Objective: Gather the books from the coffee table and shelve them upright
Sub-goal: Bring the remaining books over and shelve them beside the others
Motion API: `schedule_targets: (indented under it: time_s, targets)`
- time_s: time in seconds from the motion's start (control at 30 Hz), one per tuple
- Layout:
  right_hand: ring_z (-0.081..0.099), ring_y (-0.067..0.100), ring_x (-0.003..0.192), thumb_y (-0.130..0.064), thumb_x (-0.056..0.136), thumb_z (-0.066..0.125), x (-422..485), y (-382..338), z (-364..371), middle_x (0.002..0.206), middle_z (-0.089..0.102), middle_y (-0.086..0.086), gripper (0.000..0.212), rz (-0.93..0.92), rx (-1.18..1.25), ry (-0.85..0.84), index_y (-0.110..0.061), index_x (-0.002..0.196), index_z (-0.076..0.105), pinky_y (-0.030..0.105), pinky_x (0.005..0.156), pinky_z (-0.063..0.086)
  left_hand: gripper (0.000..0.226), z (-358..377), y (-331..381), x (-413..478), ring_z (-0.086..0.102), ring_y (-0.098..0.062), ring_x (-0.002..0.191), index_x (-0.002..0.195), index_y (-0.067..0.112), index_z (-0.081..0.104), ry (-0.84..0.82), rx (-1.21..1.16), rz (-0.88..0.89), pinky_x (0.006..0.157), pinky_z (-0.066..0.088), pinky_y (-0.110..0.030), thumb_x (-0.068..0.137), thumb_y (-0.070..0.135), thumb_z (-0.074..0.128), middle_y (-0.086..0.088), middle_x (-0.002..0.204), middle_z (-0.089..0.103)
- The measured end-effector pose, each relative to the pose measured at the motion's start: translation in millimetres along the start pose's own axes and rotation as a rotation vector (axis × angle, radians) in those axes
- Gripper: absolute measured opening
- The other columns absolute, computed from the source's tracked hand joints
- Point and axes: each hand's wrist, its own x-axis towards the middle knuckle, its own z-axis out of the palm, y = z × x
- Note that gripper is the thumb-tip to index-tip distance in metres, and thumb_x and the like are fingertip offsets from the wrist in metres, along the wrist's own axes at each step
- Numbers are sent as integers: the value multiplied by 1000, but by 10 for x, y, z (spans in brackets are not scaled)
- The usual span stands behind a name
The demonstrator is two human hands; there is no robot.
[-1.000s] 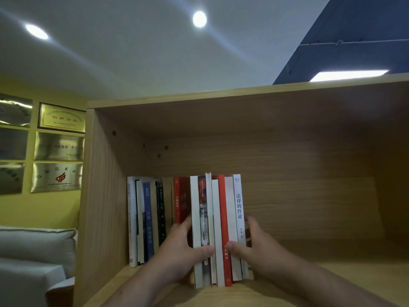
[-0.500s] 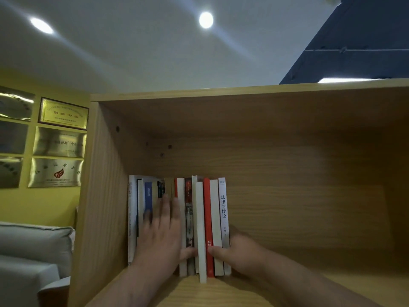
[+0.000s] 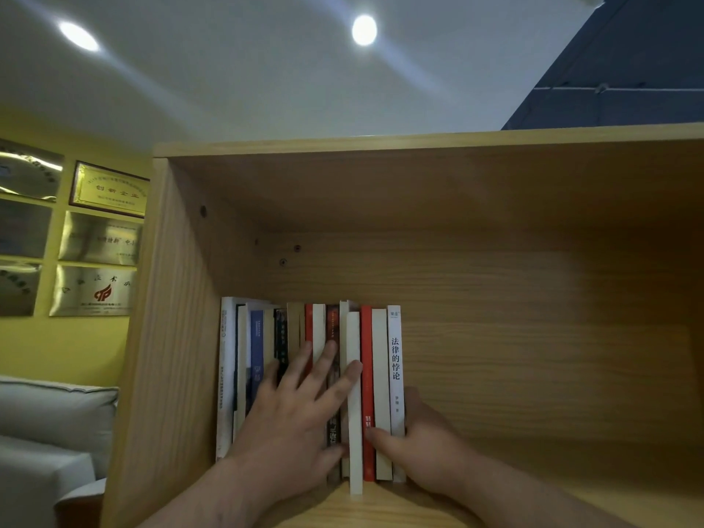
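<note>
The books (image 3: pixel 343 375) stand upright in a row at the left end of the wooden shelf (image 3: pixel 533 375). My left hand (image 3: pixel 293 421) lies flat, fingers spread, against their spines. My right hand (image 3: pixel 423 447) cups the row's right end, thumb on the red spine (image 3: pixel 366 356).

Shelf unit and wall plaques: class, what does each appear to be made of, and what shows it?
Shelf unit: light wood or wood-look laminate, matte; printed-looking straight grain, so likely laminate. Wall plaques: probably brushed or polished metal, gold and silver; they reflect ceiling light.
</note>
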Motion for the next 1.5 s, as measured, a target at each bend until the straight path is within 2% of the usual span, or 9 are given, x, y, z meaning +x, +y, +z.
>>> schedule_targets:
  time_s: [0.37, 0.5, 0.67, 0.87, 0.93, 1.03, 1.27, 1.4, 1.5]
  targets:
    - [65, -4, 106, -54, 72, 80, -9, 60, 37, 118, 65, -20, 76, -66, -6, 16, -46, 132, 34, 16, 89, 53, 103, 254, 47, 104, 44, -40, 135, 157, 24, 25, 27, 28, -123, 101, 29, -63, 78, 90, 15, -10, 160, 37]
    - [58, -3, 118, -50, 87, 68, -8, 89, 27, 131, 59, -23, 69, -90, 9, -39, -50, 143, 29, 22, 100, 48, 117, 225, 28, 117, 48, -38, 134, 157, 32, 26, -18, -18, -116, 102, 28, -62, 59, 95, 37, -5, 161, 31]
    - [59, -3, 115, -44, 98, 59, -10, 86, -80, 126, 61, -25, 53, -54, 68, -75, -56, 142, 32, 25, 102, 48, 116, 210, -92, 50, -30, -7, 145, 129, 46, -53, 157, -215, -183, 119, -14, -36, 65, 88, 34, 12, 152, -48]
    - [58, -9, 97, -43, 97, 60, 33, 59, -26, 107, 59, -28, 54, -44, -37, -14, -47, 145, 36, 11, 82, 46, 109, 229, -146, 121, -53, -12, 134, 124, 45, -56, 84, -153, -231, 108, -35, -38, 54, 101, 5, 8, 146, -53]
    - [59, -9, 96, -43, 96, 62, 46, 57, -9, 106, 59, -27, 56, -37, -41, -8, -46, 145, 36, 10, 81, 47, 112, 285, -184, 120, -46, -17, 140, 142, 44, -40, 93, -136, -254, 113, -28, -46, 52, 100, -4, -2, 154, -48]
    - [63, -6, 98, -44, 93, 66, 58, 66, 17, 111, 63, -23, 62, -19, -19, 7, -42, 147, 35, 9, 78, 49, 113, 254, -159, 110, 9, -35, 152, 160, 22, 18, 42, -83, -254, 114, 13, -54, 73, 94, 14, -18, 167, 9]
    - [62, -11, 99, -44, 96, 61, 22, 75, 4, 112, 63, -27, 57, -46, -9, -22, -47, 146, 32, 2, 74, 44, 127, 270, -117, 76, 14, -30, 151, 160, 32, 13, 28, -50, -105, 110, 14, -60, 54, 96, 42, -9, 169, 11]
    - [54, -10, 113, -45, 102, 49, 20, 88, -27, 128, 55, -29, 56, -34, 40, -120, -50, 150, 21, 10, 94, 42, 129, 331, -102, 123, -42, -19, 143, 145, 48, -35, 110, -34, -129, 113, -22, -59, 57, 93, 49, 8, 152, -51]
    - [47, 0, 131, -47, 103, 46, 11, 87, -23, 148, 48, -19, 64, -23, 23, -116, -45, 158, 13, 21, 109, 38, 130, 343, -106, 106, -45, -17, 140, 143, 48, -38, 170, -57, -144, 110, -28, -55, 57, 92, 48, 11, 147, -56]
